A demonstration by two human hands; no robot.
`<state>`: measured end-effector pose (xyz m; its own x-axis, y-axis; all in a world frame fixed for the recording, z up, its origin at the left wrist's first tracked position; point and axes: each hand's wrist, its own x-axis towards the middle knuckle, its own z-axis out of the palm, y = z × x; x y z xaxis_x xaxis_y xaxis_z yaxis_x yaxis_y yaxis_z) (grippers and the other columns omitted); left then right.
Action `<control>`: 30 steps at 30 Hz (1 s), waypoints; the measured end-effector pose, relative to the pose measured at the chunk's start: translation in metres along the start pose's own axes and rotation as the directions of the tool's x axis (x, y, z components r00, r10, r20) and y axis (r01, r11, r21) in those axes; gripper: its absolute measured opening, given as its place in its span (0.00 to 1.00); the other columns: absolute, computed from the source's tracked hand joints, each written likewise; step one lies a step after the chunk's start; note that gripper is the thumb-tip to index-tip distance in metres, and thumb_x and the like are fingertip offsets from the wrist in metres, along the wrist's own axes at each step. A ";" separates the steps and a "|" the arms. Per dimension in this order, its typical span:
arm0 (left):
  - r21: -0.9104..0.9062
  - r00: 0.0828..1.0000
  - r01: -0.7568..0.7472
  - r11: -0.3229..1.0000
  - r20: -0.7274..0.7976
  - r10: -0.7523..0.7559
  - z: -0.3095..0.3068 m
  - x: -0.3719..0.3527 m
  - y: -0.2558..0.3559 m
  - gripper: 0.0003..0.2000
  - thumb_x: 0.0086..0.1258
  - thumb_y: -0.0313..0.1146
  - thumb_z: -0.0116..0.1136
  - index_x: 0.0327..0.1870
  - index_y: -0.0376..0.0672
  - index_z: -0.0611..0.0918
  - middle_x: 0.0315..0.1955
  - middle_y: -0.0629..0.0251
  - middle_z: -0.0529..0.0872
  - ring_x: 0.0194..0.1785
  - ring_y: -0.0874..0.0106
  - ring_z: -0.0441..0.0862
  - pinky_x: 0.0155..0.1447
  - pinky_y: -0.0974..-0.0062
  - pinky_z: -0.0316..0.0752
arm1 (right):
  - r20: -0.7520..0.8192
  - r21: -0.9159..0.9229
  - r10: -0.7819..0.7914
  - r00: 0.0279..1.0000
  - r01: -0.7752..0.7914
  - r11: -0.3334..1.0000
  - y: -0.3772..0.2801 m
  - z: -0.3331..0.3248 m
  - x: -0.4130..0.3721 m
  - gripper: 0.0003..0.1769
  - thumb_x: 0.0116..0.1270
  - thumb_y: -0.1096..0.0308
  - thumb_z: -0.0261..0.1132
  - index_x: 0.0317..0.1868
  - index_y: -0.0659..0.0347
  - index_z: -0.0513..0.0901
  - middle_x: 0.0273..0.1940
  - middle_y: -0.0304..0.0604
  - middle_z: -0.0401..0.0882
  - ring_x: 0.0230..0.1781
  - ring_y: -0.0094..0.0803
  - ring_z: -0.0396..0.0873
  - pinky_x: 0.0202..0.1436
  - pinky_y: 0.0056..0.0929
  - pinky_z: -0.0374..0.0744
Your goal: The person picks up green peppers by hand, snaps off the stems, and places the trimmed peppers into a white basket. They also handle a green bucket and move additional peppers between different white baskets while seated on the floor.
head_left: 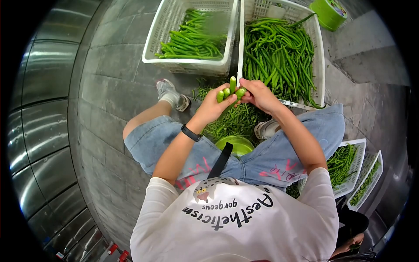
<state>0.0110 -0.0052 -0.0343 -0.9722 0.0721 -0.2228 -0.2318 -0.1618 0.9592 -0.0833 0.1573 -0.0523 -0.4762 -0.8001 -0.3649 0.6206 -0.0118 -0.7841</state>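
Note:
My left hand is closed around several long green chili peppers, their pale blunt ends pointing up and away from me. Against this bunch, my right hand is closed at the end of one green chili pepper; its fingertips are partly hidden. Below both hands lies a heap of small green stem pieces, between my legs. A lime-green basin shows at the near side of that heap. Just beyond my right hand stands a white crate full of long green chili peppers.
Another white crate, partly filled with peppers, stands at the far left. A green tub is at the far right. Two white baskets of green pieces sit beside my right leg. Another person's hand appears at lower right.

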 end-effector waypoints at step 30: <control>-0.904 0.946 -0.275 0.327 -0.193 0.262 -0.071 0.004 0.031 0.16 0.72 0.46 0.50 0.41 0.40 0.74 0.23 0.74 0.67 0.27 0.79 0.61 0.38 0.79 0.60 | 0.149 -0.527 -0.164 0.975 0.219 0.821 -0.016 0.009 -0.014 0.27 0.62 0.64 0.67 0.60 0.58 0.69 0.56 0.42 0.72 0.60 0.30 0.70 0.59 0.34 0.72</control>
<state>-0.0027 -0.0798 -0.0174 -0.9863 -0.1646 0.0068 0.1621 -0.9625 0.2174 -0.0811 0.1634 -0.0301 -0.4738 -0.8673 -0.1523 0.0770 0.1315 -0.9883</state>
